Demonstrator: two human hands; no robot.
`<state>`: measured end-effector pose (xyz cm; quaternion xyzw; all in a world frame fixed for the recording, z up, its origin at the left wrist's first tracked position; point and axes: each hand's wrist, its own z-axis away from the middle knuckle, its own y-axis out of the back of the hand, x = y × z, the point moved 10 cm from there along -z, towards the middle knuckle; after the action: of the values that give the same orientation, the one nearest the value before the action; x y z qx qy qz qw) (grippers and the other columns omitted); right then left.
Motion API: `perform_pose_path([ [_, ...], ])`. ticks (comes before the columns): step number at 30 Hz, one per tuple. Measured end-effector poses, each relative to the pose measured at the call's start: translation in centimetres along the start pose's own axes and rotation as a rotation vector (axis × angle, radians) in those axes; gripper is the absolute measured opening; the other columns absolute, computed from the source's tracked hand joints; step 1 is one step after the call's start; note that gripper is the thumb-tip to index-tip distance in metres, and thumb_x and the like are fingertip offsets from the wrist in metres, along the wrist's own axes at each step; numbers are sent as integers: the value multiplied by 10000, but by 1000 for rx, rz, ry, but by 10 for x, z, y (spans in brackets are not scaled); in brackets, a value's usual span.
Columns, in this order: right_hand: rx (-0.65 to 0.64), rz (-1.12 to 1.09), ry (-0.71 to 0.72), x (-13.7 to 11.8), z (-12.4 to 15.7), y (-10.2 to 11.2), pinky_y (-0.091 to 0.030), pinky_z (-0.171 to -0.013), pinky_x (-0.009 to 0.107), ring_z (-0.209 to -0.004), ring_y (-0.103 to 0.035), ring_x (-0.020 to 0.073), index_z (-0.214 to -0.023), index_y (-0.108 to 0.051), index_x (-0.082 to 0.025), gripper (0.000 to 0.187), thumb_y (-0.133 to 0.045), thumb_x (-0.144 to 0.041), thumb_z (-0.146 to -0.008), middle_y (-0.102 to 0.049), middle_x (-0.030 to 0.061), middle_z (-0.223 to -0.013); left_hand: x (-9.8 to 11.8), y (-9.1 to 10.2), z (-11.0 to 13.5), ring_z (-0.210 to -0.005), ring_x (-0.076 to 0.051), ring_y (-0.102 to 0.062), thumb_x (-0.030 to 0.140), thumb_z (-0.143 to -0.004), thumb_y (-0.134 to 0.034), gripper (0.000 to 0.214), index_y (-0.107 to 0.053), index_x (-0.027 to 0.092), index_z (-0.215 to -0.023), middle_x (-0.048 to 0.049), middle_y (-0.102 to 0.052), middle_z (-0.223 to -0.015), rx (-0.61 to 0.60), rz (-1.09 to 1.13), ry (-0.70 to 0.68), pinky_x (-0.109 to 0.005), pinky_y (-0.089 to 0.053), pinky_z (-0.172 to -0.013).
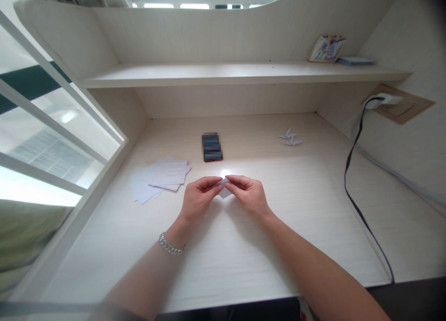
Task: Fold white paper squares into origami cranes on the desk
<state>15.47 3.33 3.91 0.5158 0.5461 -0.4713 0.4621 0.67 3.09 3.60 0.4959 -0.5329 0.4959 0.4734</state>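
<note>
Between my two hands is a small folded piece of white paper (225, 191), held just above the desk with one point facing me. My left hand (199, 196) pinches its left side between thumb and fingers. On the opposite side my right hand (249, 194) pinches it the same way. Fingertips cover much of the paper, so its exact fold is hidden. A loose pile of white paper sheets (167, 174) lies left of my left hand. Two small folded paper cranes (291, 143) rest at the back right of the desk.
A dark phone (212, 147) lies beyond my hands. A black cable (348, 172) runs from the wall socket (400, 105) down the desk's right side. Above the back is a shelf (209, 71) with a small colourful packet (326, 48). White bars (52, 116) border the left.
</note>
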Motion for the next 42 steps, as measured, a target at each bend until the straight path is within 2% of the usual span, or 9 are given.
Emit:
perform_pose_path([
  [8,48,35,43,-6,1,3,-522,-711,319,-758,-649,191,-808,-685,-185,195,-695,-338,-687,-696,53,-822,3,-1,2,-803,-192,-643,268,-632,-739,248,-703,158,-851,-71,-704,-864,31,24,-13,-307,-519,-739],
  [18,47,62,78,-8,2,3,-521,-747,326,-810,-651,203,-839,-716,-198,182,-667,-328,-721,-705,58,-873,-3,-2,1,-784,-171,-637,234,-615,-750,260,-691,152,-855,-68,-702,-854,13,82,23,-290,-516,-732],
  [24,35,56,41,-5,2,3,-526,-724,326,-795,-657,208,-826,-718,-199,180,-669,-331,-715,-712,58,-856,-6,-3,1,-767,-170,-636,250,-607,-753,249,-686,149,-824,-68,-699,-830,7,117,60,-285,-511,-708],
  [32,29,34,19,-2,1,1,-525,-688,325,-763,-655,207,-789,-712,-196,180,-689,-343,-687,-709,58,-821,-5,-2,0,-759,-166,-632,257,-610,-751,227,-676,151,-797,-61,-691,-811,3,82,43,-287,-497,-725],
  [42,7,-16,-25,3,-1,0,-518,-676,315,-761,-654,204,-831,-688,-174,227,-708,-331,-667,-702,71,-827,-5,-6,1,-801,-196,-652,270,-632,-741,284,-681,149,-882,-84,-706,-860,-43,76,58,-313,-513,-751],
])
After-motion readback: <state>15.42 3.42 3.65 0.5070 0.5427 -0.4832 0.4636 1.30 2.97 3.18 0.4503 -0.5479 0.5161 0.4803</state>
